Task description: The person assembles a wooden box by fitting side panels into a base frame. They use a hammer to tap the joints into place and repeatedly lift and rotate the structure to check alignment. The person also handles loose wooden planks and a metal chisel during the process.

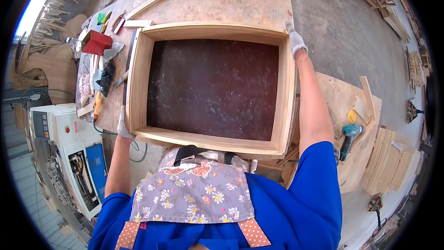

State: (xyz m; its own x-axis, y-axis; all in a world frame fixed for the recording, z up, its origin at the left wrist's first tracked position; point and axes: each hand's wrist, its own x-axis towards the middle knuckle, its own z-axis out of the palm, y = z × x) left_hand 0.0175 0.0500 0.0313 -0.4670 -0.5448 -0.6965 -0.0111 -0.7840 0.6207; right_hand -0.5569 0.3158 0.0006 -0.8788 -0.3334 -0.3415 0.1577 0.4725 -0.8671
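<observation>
A rectangular, light-wood box frame (210, 139) lies in front of my body. Inside its four walls shows a dark brown panel (212, 88) with pale scuffs; I cannot tell whether the panel is joined to the frame. My left hand (123, 126), in a light glove, grips the frame at its near left corner. At the far right corner my right hand (296, 40), gloved too, holds the outer side with the arm stretched forward. The undersides of the frame and some fingertips are hidden.
The frame rests over a worn wooden table (222, 0). To its left lie a red box-shaped holder (96, 42), an orange-handled tool (97, 104) and wood strips (147, 5). A teal cordless drill (350, 140) sits on a board at right. A white machine (67, 127) stands at left.
</observation>
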